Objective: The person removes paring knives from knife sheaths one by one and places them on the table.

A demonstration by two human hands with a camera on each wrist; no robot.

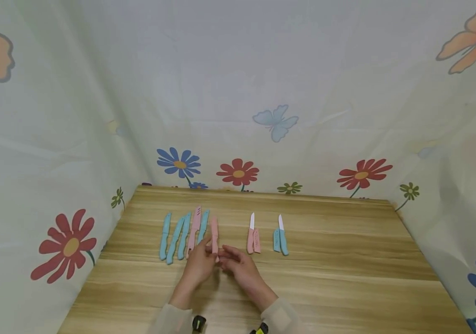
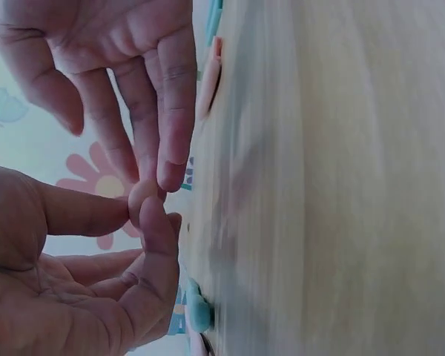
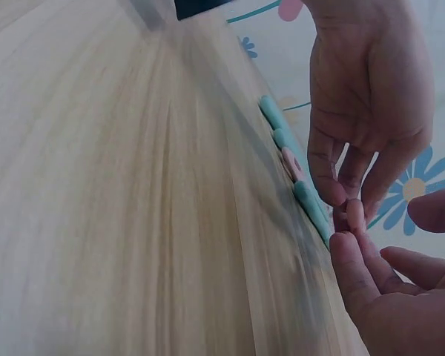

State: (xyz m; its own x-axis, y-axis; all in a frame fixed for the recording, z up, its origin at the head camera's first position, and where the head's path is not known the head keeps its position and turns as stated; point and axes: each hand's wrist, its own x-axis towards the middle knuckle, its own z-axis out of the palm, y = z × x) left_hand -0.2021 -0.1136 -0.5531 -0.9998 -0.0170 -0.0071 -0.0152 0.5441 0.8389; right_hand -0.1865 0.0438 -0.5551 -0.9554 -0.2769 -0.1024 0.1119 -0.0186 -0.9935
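My left hand (image 1: 199,266) pinches a pink paring knife (image 1: 214,230), its blade inside a pink sheath, between thumb and fingers. The knife points away from me, above the wooden table. In the left wrist view its rounded handle end (image 2: 142,199) shows between the fingertips. My right hand (image 1: 244,271) comes in from the right with fairly straight fingers, the fingertips right at the handle end. The right thumb (image 3: 437,211) stands apart from the knife. Just left of my left hand lie a larger pink knife (image 1: 195,225) and a teal knife (image 1: 203,226).
Several sheathed teal knives (image 1: 165,236) lie in a row at the left. Right of my hands are an unsheathed pink knife (image 1: 250,236) beside its sheath (image 1: 257,241) and an unsheathed teal knife (image 1: 282,239) beside its sheath (image 1: 276,240). A flowered curtain (image 1: 212,93) surrounds the table (image 1: 346,287).
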